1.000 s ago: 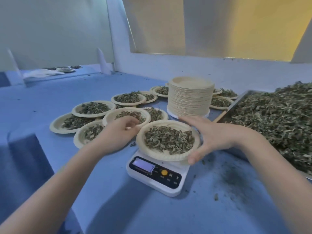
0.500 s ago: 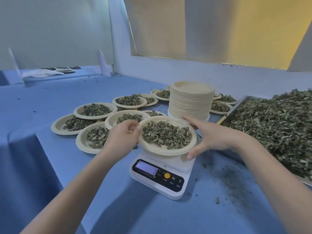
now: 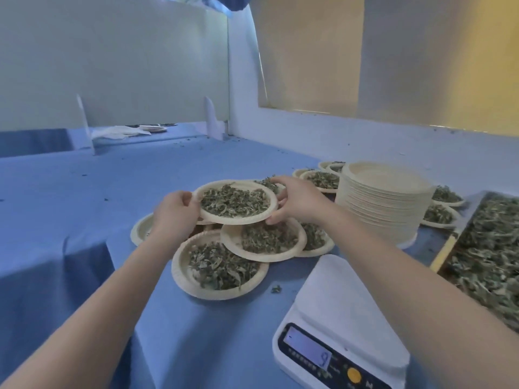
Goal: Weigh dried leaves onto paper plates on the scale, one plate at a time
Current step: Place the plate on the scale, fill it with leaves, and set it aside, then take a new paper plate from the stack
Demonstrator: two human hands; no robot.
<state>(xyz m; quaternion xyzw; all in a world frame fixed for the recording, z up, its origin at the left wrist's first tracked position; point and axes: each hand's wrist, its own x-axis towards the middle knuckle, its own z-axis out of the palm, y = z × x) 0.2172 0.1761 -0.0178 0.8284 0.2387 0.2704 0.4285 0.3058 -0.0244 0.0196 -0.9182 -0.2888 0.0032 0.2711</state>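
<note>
while both hands carry the filled plate (image 3: 235,202) above the cluster of already weighed plates, we judge the main risk is a spill. left hand (image 3: 174,214) pinches the near-left rim with curled fingers, right hand (image 3: 297,202) grips the far-right rim, thumb under the edge as far as we can tell. the plate is held in the air, not touching the scale (image 3: 341,327), which sits bare at lower right with its display lit.

what could go wrong, as we judge it: the paper rim is thin, so a squeeze from either side could buckle it and tip dried leaves (image 3: 233,202) over the edge. setting it down on the overlapping plates below, like the middle plate (image 3: 262,239) or the front plate (image 3: 219,269), could leave it resting on a rim, tilted, and leaves could slide into a neighbour and spoil that weight. letting go with one hand first would also drop that side. loose bits already lie on the blue tabletop (image 3: 84,192).

orientation: the plate is round, so we see no long axis; it faces open side up, close to level, maybe slightly lower toward us. the stack of empty plates (image 3: 384,203) stands upright to the right, beside the tray of loose leaves (image 3: 494,248).
</note>
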